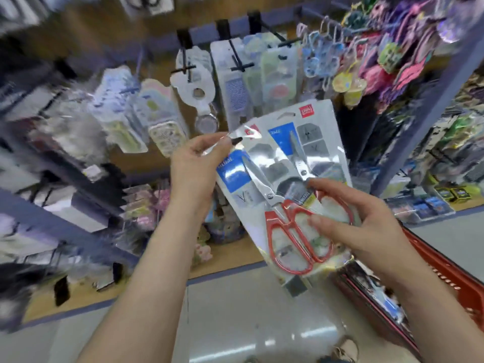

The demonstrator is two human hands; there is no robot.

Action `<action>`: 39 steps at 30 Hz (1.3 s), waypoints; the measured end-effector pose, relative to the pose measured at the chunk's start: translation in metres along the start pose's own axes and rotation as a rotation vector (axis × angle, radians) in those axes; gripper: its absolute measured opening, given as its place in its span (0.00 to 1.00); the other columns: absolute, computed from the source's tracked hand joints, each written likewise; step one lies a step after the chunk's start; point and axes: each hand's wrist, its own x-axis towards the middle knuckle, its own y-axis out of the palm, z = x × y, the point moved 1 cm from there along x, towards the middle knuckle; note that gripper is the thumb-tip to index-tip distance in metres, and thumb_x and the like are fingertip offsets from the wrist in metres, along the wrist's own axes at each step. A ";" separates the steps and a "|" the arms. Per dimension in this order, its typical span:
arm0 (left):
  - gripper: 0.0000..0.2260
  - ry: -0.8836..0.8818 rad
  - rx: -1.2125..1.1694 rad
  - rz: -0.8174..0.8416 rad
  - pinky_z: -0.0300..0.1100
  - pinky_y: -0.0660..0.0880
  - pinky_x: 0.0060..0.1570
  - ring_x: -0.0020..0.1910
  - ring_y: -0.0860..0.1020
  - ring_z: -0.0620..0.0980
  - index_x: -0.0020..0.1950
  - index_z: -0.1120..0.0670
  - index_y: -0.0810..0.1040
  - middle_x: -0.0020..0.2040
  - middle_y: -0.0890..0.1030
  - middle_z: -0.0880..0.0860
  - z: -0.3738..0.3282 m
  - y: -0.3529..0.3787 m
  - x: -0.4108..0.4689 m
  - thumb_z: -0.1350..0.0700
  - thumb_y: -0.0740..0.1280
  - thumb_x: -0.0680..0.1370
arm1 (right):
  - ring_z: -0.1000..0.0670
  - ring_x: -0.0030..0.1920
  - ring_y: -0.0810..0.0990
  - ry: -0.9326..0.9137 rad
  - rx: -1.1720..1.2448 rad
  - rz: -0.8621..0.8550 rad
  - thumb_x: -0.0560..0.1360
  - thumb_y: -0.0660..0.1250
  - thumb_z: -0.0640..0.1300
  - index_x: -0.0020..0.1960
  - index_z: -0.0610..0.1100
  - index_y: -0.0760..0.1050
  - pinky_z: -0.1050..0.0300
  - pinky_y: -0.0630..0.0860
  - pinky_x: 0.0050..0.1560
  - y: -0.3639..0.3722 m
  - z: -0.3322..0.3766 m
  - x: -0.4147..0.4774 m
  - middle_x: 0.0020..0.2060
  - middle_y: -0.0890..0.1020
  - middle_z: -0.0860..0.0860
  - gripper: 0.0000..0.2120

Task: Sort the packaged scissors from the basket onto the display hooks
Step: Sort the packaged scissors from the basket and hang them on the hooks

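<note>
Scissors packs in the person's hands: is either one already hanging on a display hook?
No, both scissors packs are held clear of the display hooks, left hand pinching a top corner, right hand gripping lower down.

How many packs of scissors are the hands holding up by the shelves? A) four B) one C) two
C: two overlapping packs show, the front pack pinched at its top corner by the left hand, the rear pack behind it, and the right hand gripping their lower ends.
</note>
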 end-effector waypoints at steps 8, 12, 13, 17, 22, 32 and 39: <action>0.05 0.059 -0.149 0.111 0.42 0.80 0.35 0.35 0.81 0.46 0.45 0.56 0.79 0.38 0.83 0.51 -0.075 -0.059 0.027 0.59 0.67 0.80 | 0.61 0.54 0.83 -0.103 -0.080 -0.010 0.65 0.75 0.51 0.55 0.59 0.81 0.62 0.79 0.55 0.073 0.049 0.016 0.51 0.85 0.63 0.19; 0.07 0.107 -0.228 0.127 0.40 0.79 0.32 0.32 0.82 0.46 0.42 0.57 0.76 0.34 0.84 0.51 -0.112 -0.061 0.040 0.59 0.69 0.79 | 0.54 0.49 0.86 -0.156 -0.093 0.067 0.64 0.76 0.48 0.54 0.52 0.83 0.59 0.81 0.52 0.089 0.077 0.026 0.47 0.87 0.54 0.18; 0.07 0.112 -0.244 0.127 0.41 0.79 0.33 0.32 0.82 0.47 0.41 0.57 0.76 0.35 0.84 0.52 -0.120 -0.060 0.043 0.59 0.69 0.78 | 0.52 0.49 0.86 -0.163 -0.088 0.077 0.63 0.77 0.48 0.54 0.51 0.83 0.58 0.82 0.51 0.091 0.081 0.031 0.47 0.87 0.53 0.18; 0.07 0.110 -0.325 0.116 0.50 0.80 0.43 0.36 0.81 0.53 0.40 0.58 0.76 0.41 0.82 0.58 -0.149 -0.053 0.058 0.60 0.72 0.76 | 0.47 0.47 0.87 -0.182 -0.032 0.092 0.63 0.77 0.48 0.52 0.50 0.84 0.55 0.83 0.47 0.095 0.094 0.050 0.46 0.87 0.49 0.17; 0.08 0.101 -0.388 0.136 0.66 0.76 0.56 0.49 0.79 0.62 0.51 0.61 0.78 0.58 0.79 0.69 -0.181 -0.035 0.080 0.58 0.72 0.75 | 0.52 0.47 0.86 -0.253 -0.029 0.138 0.67 0.80 0.49 0.49 0.55 0.84 0.63 0.80 0.46 0.081 0.116 0.079 0.46 0.87 0.52 0.12; 0.06 0.327 -0.288 0.205 0.48 0.82 0.39 0.37 0.84 0.52 0.51 0.62 0.79 0.41 0.85 0.56 -0.256 0.050 0.136 0.60 0.69 0.78 | 0.55 0.48 0.84 -0.392 -0.011 0.077 0.73 0.66 0.54 0.49 0.50 0.84 0.66 0.77 0.49 0.026 0.149 0.155 0.45 0.87 0.53 0.12; 0.15 0.427 -0.067 0.247 0.56 0.81 0.50 0.48 0.84 0.59 0.53 0.64 0.81 0.48 0.85 0.60 -0.272 0.144 0.150 0.53 0.74 0.75 | 0.57 0.44 0.83 -0.342 0.037 -0.107 0.71 0.65 0.60 0.46 0.50 0.84 0.69 0.73 0.44 -0.021 0.143 0.190 0.43 0.86 0.52 0.17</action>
